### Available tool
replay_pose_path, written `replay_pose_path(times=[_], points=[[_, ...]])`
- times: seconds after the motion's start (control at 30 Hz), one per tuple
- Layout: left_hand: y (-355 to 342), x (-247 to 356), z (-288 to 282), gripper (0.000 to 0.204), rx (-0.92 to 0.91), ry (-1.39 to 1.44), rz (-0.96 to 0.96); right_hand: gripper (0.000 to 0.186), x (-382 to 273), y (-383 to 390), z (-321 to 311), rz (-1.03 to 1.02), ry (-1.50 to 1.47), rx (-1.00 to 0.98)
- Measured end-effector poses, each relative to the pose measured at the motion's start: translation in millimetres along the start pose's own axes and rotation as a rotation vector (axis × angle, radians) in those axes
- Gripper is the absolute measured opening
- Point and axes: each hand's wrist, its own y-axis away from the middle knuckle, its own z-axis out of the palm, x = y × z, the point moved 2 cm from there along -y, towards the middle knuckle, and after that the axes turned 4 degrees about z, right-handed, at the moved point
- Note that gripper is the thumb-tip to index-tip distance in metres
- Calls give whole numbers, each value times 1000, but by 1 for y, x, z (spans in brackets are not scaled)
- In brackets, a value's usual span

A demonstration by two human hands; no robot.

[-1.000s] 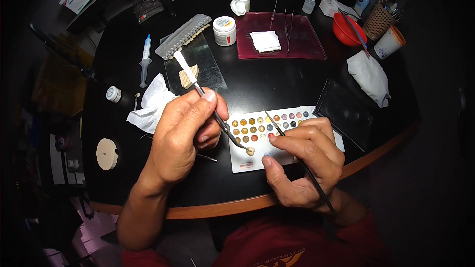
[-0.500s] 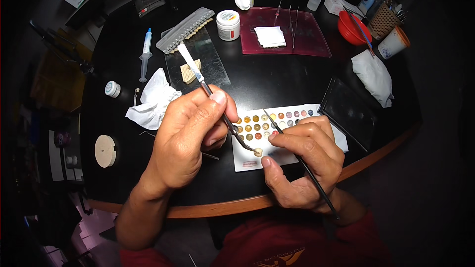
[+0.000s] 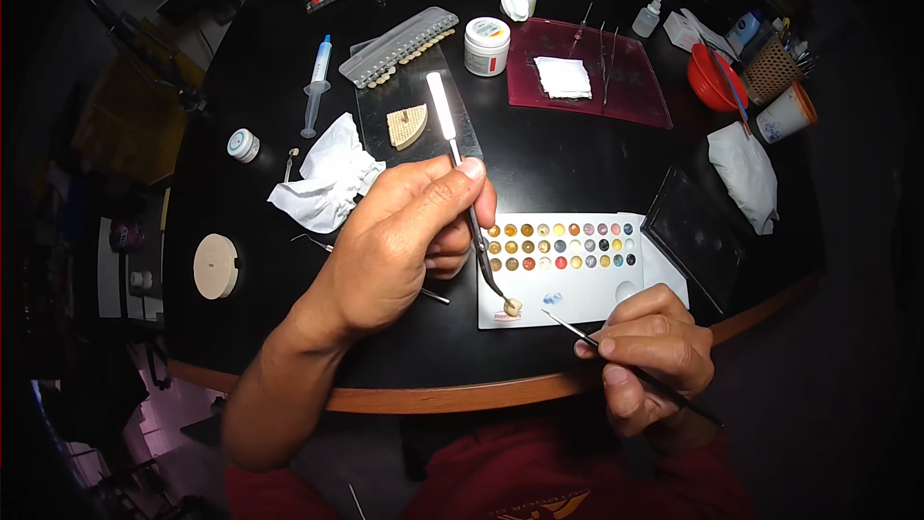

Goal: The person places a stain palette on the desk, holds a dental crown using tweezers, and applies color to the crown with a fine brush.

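My left hand (image 3: 390, 231) is closed round a slim pair of tweezers (image 3: 441, 106) with a bright flat end and a dark bent tip. At that tip sits a small cream tooth crown (image 3: 513, 308), over the lower left of a white paint palette (image 3: 595, 312). In my right hand (image 3: 664, 356), a thin dark brush (image 3: 570, 329) is pinched between thumb and fingers. Its fine tip points left, close to a blue smear (image 3: 551, 299) on the palette and apart from the crown. Rows of round colour wells fill the palette's far half.
Left of my left hand lie a crumpled white cloth (image 3: 332, 178) and a round beige disc (image 3: 216, 266). Beyond stand a tooth shade guide (image 3: 402, 43), a syringe (image 3: 317, 87), a honeycomb block (image 3: 406, 125) and a white jar (image 3: 487, 46). A red bowl (image 3: 710, 77) is at far right.
My right hand has drawn back right and nearer me, bringing the brush tip down off the colour wells. The left hand's tweezers stand more upright. The view has shifted, and the blue smear is uncovered.
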Motion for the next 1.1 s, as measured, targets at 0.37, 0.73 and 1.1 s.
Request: replay_pose_path(times=[0.37,0.73,1.1], points=[[2,-1,-2,40,-44,-5,-26,15,-4,-5,4,-63,66,-127],[2,1,0,40,-43,-33,-22,27,-4,-7,9,-28,122,-116],[2,1,2,41,-17,-59,-21,25,-6,-5,6,-18,93,-118]])
